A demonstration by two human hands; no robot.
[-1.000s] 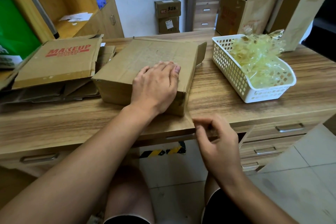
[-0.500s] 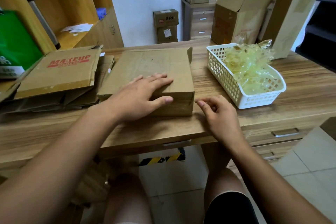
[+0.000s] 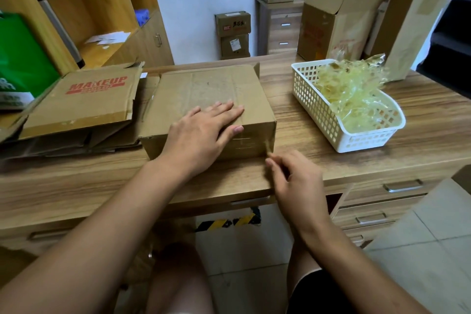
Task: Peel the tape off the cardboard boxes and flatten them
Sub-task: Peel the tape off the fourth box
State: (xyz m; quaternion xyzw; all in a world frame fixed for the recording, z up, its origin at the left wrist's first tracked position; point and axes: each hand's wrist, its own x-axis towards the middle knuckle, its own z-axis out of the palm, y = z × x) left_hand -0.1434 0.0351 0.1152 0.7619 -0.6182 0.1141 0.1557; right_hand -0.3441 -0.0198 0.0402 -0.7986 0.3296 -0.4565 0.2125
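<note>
A closed brown cardboard box (image 3: 204, 89) lies flat on the wooden desk (image 3: 420, 120), with clear tape over its top and down its front right corner. My left hand (image 3: 201, 132) presses flat on the box's top near the front edge, fingers straight and thumb against the front face. My right hand (image 3: 295, 181) is at the box's lower front right corner, fingers curled, its fingertips pinching the end of the clear tape (image 3: 269, 144) there.
A pile of flattened boxes (image 3: 84, 99), the top one printed MAKEUP, lies left of the box. A white basket (image 3: 318, 112) of crumpled peeled tape stands to the right. Opened tall boxes (image 3: 331, 23) stand at the back right, a green bag (image 3: 20, 58) at the far left.
The box has been turned square to me. My left hand slid from the front edge further onto the top. My right hand rose from below the desk edge to the box's front right corner.
</note>
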